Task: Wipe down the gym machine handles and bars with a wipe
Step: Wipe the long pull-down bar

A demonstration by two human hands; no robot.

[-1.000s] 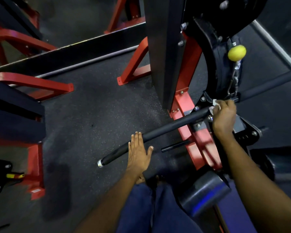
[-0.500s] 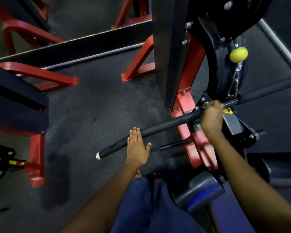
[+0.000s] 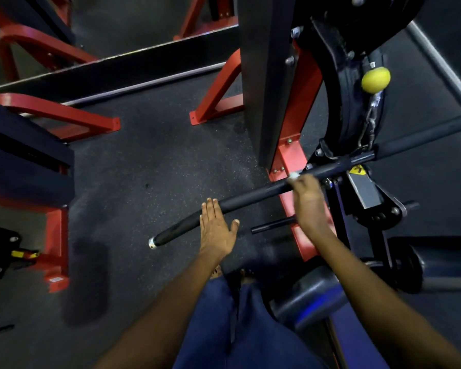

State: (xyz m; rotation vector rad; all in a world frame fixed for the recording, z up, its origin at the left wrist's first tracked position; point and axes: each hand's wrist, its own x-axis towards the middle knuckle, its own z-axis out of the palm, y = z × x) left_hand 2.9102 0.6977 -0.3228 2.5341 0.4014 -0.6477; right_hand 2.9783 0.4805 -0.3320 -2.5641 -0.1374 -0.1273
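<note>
Leftward along the long black padded handle bar point(image 3: 253, 197) is where the right hand point(image 3: 308, 198) has slid since the earlier frames, away from the pivot bracket by the yellow ball knob point(image 3: 375, 80) and toward the bar's free end. Its fingers curl round the bar, pinching a small white wipe point(image 3: 293, 175) against it; only a scrap of the wipe shows above the knuckles. The left hand point(image 3: 216, 230) lies flat with fingers straight and together, fingertips touching the bar nearer its silver-capped tip point(image 3: 152, 242), seemingly to steady it.

From the grip, the bar's long axis runs down-left to the cap and up-right past the red steel frame point(image 3: 293, 161). The unwiped stretch probably lies between the two hands, so the right hand, already on it, looks best placed to sweep toward the left.
</note>
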